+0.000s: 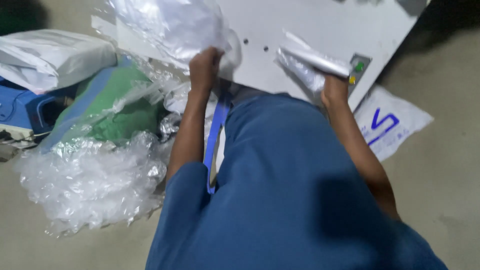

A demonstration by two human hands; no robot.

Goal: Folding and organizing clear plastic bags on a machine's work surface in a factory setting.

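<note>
Both arms reach forward over the white flat panel [300,30]. The left hand [204,67] grips crumpled clear plastic film [170,25]; the right hand [334,86] clutches a rolled white plastic-wrapped bundle [312,62].

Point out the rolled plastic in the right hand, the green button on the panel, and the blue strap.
rolled plastic [312,60], head view, middle of the roll.
green button [359,66], head view, its top face.
blue strap [216,131], head view, mid-length.

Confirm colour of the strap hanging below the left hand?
Blue strap, clearest in the head view.
</note>
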